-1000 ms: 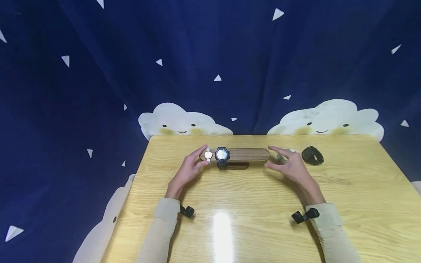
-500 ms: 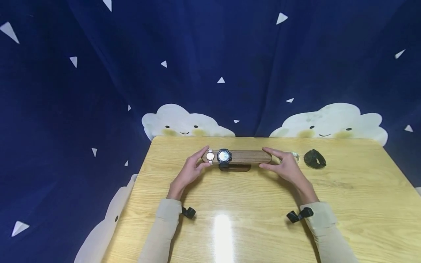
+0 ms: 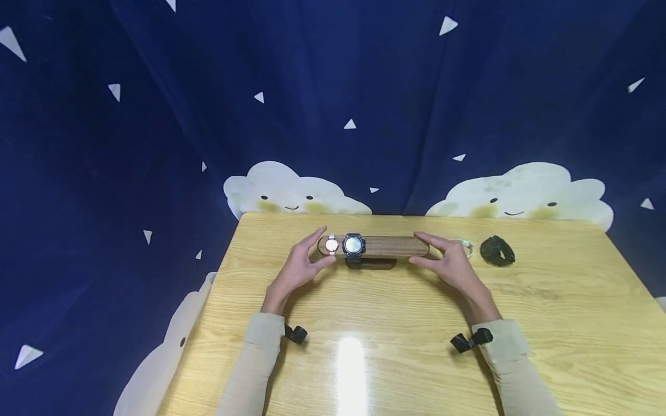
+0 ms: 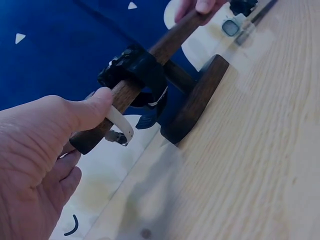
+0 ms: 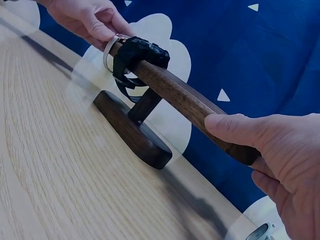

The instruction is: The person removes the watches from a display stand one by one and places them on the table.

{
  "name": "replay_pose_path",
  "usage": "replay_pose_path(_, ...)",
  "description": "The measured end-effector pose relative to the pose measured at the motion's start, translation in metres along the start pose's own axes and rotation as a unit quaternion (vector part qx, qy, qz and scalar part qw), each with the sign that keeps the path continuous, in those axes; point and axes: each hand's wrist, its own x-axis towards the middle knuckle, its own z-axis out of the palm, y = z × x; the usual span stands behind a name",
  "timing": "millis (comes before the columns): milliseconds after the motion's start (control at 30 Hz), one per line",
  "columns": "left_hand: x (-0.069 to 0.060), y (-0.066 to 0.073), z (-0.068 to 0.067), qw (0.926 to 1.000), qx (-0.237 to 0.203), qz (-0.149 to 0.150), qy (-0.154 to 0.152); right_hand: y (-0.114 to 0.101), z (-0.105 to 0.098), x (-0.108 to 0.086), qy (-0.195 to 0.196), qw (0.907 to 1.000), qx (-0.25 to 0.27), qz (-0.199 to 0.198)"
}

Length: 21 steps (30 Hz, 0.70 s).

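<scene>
A dark wooden T-bar watch stand (image 3: 395, 247) stands near the far side of the table, its base (image 3: 371, 264) below the bar. On the bar's left part sit a small white-strapped watch (image 3: 331, 245) and, beside it, a chunky black watch (image 3: 353, 245). My left hand (image 3: 300, 263) is round the bar's left end, thumb over the bar by the white strap in the left wrist view. At the other end, my right hand (image 3: 451, 263) grips the bar, with the thumb (image 5: 232, 129) on its near face and the fingers underneath.
Right of the stand, a pale-strapped watch (image 3: 465, 247) lies on the table (image 3: 406, 358), partly behind my right hand. Farther right lies another black watch (image 3: 496, 251). A blue curtain (image 3: 312, 104) with white clouds hangs behind the table's far edge.
My right hand has moved left onto the bar's right end, uncovering more of the pale watch. The left hand stays at the left end, its index fingertip slightly higher.
</scene>
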Motion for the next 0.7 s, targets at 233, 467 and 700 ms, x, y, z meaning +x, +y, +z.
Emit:
replay_pose_path(233,-0.002,0.007,0.001,0.9984,0.014,0.014,0.053,0.002,0.0,0.0,-0.007,1.0,-0.003,0.006)
replay_pose_path(467,-0.002,0.012,0.003,0.9931,0.05,0.02,0.104,-0.001,-0.001,0.0,-0.01,0.9998,0.008,0.017)
replay_pose_path(700,-0.005,0.014,0.01,0.9867,0.098,0.022,0.127,-0.003,-0.003,0.0,-0.02,0.9993,0.018,0.026)
